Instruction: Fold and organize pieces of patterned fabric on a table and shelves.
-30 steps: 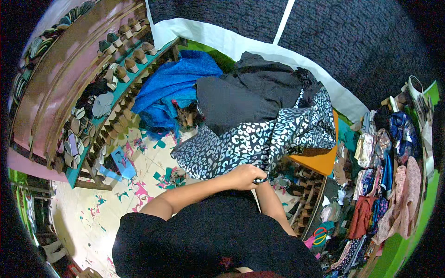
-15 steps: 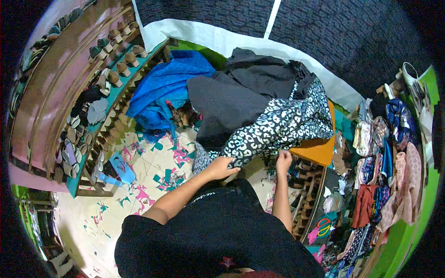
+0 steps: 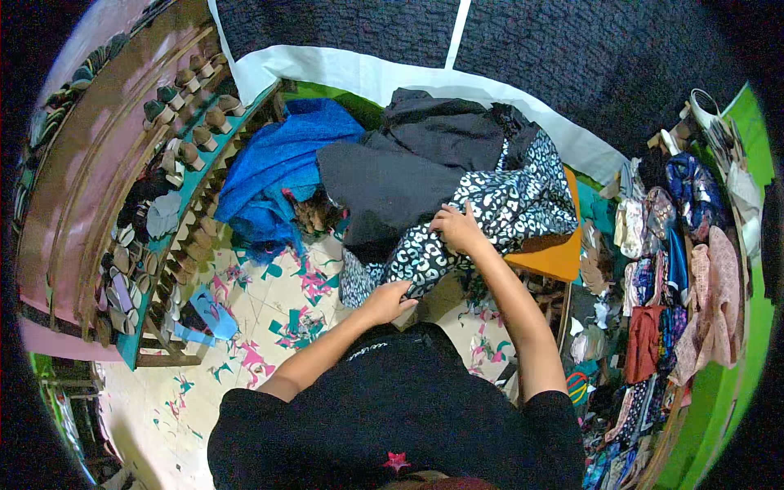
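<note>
Black-and-white leopard-print fabric (image 3: 523, 200) is bunched in front of me, one end hanging down toward my body. My left hand (image 3: 390, 302) is closed on its lower edge, thumb on top. Higher up, my right hand (image 3: 459, 229) rests on the print with its fingers spread, touching the cloth. Plain dark grey cloth (image 3: 392, 184) lies in a heap against the leopard print on its far left side. Under the print, an orange-brown tabletop corner (image 3: 549, 260) shows at the right. The rest of that surface is covered.
Blue cloth (image 3: 282, 155) hangs left of the heap. A teal-edged rack (image 3: 184, 216) with shoe forms stands at left. Fabric scraps (image 3: 298, 327) litter the tiled floor. Piled clothes and cloth (image 3: 649, 327) line the right side. A white-edged dark sheet (image 3: 327, 61) hangs behind.
My right hand has moved up and left from the fabric's lower right edge onto its middle, and its fingers have spread. My left hand keeps hold of the lower edge. The view has shifted slightly.
</note>
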Demonstrator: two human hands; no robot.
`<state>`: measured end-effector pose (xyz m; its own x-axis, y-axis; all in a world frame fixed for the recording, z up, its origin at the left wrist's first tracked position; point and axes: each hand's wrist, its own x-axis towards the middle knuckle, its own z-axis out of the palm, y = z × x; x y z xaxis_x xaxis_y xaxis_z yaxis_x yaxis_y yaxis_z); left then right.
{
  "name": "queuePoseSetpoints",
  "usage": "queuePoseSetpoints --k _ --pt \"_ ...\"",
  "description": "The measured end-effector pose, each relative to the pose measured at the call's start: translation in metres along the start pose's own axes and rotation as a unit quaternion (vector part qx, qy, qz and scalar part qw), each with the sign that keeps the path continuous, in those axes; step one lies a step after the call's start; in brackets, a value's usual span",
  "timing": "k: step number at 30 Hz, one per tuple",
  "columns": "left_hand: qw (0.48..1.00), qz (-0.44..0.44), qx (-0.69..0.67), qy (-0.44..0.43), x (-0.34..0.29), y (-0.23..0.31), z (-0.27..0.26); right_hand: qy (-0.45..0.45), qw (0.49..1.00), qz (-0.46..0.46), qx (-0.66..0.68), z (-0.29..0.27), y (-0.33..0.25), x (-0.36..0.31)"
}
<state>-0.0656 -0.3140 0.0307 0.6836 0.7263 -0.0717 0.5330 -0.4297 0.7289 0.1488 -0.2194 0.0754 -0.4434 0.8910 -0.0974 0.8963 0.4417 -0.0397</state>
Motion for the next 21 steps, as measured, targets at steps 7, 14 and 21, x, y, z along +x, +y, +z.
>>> queuePoseSetpoints --k 7,14,21 --pt "0.998 -0.026 -0.019 0.049 0.0 -0.003 0.006 0.11 0.99 -0.075 0.052 -0.002 0.003 0.0" --pt "0.986 -0.109 -0.107 0.065 0.025 0.002 0.011 0.143 0.972 -0.171 0.077 -0.007 0.014 -0.012" --pt "0.968 -0.095 -0.204 0.11 0.092 0.052 -0.001 0.157 0.92 -0.289 0.213 0.001 0.024 -0.036"
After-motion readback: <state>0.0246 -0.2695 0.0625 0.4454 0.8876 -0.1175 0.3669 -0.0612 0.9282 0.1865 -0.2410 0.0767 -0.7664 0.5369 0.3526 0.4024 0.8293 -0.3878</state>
